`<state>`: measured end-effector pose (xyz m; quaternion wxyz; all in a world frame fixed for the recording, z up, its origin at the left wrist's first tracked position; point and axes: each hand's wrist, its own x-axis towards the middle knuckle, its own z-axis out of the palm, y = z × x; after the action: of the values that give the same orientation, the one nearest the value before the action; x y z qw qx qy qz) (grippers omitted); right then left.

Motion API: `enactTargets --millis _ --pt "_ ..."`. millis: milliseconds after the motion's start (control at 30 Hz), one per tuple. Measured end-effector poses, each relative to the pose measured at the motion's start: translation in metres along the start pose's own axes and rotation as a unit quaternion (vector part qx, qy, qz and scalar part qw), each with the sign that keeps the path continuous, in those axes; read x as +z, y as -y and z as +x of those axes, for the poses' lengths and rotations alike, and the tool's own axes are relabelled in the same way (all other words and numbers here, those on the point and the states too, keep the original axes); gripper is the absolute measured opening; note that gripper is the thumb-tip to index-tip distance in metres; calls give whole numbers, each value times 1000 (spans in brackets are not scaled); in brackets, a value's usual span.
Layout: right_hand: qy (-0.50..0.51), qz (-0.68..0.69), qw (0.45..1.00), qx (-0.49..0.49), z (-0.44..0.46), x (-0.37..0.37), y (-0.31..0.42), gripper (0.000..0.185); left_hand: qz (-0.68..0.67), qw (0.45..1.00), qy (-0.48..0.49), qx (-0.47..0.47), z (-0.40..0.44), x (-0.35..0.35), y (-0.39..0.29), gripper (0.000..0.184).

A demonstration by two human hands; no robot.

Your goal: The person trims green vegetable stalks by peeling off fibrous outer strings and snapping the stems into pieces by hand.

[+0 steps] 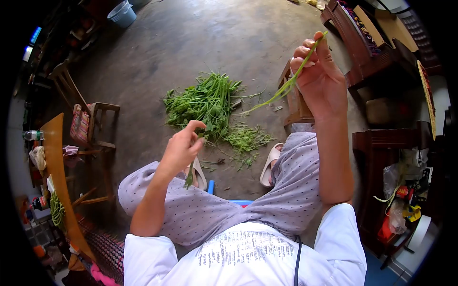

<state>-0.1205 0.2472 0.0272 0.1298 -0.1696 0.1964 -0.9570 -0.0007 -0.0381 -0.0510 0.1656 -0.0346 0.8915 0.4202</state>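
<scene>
Raised at the upper right, my right hand (324,83) pinches one end of a long thin green stem (286,87) between thumb and fingertips. The stem slants down to the left, its pale end above the floor. My left hand (179,148) is closed lower down, over my left foot. A small leafy green sprig (190,177) hangs below its fingers. Just beyond that hand, a heap of leafy green stems (210,97) lies on the floor. Closer to my feet is a smaller pile of thin green scraps (247,138).
A wooden chair (95,114) and an orange-brown table (67,181) stand at the left. A light blue bin (122,14) is at the far left. To the right are a low wooden stool (298,105) and dark wooden furniture (367,176) holding bags and boxes.
</scene>
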Motion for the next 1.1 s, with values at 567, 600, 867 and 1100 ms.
enactTargets --millis 567,600,867,1100 --pt "-110 -317 937 100 -17 20 -71 21 -406 904 83 101 8 -1 -62 26" --pt "-121 -338 928 96 -16 22 -70 22 -420 899 79 97 9 0 -62 25" --pt "-129 -391 904 116 -16 17 -69 23 -482 865 138 22 10 1 -68 25" --pt "-131 -394 902 117 -16 18 -68 21 -517 836 184 7 11 0 -68 28"
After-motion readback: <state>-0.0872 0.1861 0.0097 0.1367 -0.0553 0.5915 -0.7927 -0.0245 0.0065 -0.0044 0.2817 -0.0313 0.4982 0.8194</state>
